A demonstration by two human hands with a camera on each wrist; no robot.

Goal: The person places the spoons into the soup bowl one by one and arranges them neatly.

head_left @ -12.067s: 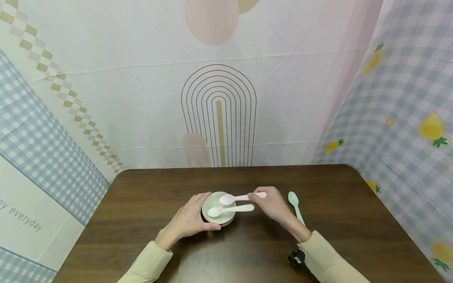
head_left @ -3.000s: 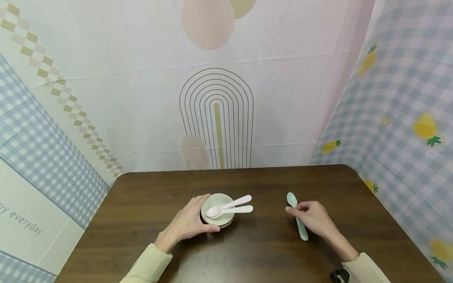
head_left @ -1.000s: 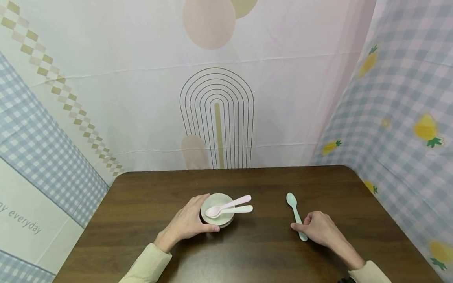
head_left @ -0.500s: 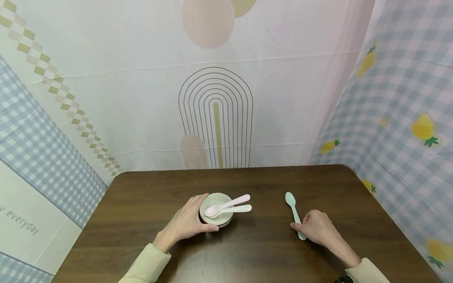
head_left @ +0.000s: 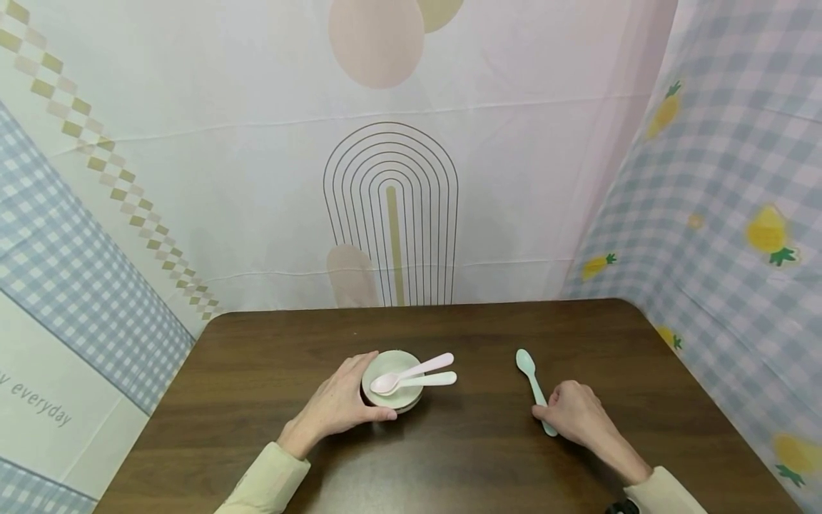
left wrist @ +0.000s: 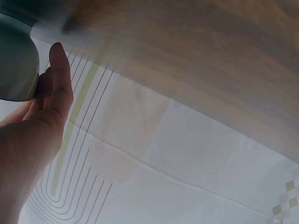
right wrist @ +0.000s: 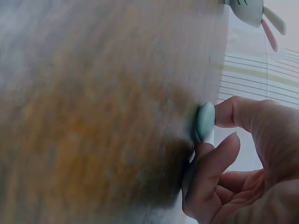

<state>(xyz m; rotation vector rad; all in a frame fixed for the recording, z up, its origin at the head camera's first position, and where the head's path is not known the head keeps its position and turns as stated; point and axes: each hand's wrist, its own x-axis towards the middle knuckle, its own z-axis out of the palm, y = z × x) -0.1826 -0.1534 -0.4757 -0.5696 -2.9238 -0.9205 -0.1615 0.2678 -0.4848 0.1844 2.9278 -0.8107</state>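
My left hand (head_left: 337, 400) grips the side of a small pale green bowl (head_left: 389, 361), thumb at the near side and fingers round the far side. In the left wrist view the bowl (left wrist: 16, 60) shows only in part. A pink spoon (head_left: 432, 365) and a white spoon (head_left: 437, 379) lie in it, handles sticking out to the right. Farther right, a mint-green spoon (head_left: 526, 364) lies on the table, its head pointing away. My right hand (head_left: 578, 414) pinches its handle near the end; the right wrist view shows the handle end (right wrist: 205, 121) between thumb and finger.
The brown wooden table (head_left: 462, 457) has a back edge against a hanging white cloth (head_left: 514, 178) with printed arches. A blue checked cloth with a pineapple print (head_left: 726, 178) hangs on the right side.
Earlier my right hand held the pink spoon over the bowl; that spoon now lies in it. The right hand has moved to the mint-green spoon and down its handle. The left hand stays put.
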